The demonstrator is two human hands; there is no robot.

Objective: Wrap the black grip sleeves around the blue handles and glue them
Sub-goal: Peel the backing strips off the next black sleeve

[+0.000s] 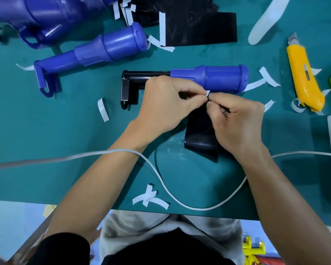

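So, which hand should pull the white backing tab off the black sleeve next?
Probably the left. The left hand pinches the white tab at its fingertips, while the right hand grips the black sleeve just below it and could hold it steady.

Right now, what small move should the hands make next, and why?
Probably peel the white tab off the black grip sleeve: the left hand pinches it, the right hand grips the sleeve beside the blue handle, and similar white strips lie scattered.
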